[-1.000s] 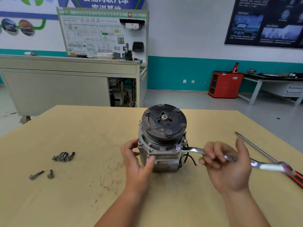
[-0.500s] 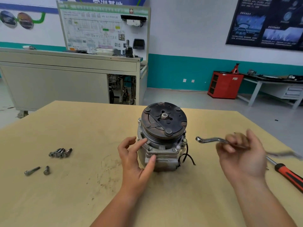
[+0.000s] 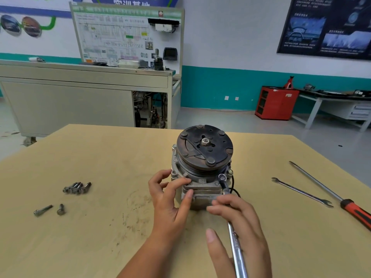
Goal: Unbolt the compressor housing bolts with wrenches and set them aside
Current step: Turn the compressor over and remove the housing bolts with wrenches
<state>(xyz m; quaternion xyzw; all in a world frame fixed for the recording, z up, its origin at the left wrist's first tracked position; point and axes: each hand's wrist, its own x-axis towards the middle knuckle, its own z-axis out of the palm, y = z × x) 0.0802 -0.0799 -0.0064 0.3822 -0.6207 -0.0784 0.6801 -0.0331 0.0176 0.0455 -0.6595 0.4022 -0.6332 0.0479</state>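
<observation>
wall banner: 实训基地 | training board: HV, rest unreadable

Screwdriver at table right edge; red cabinet by teal wall.
</observation>
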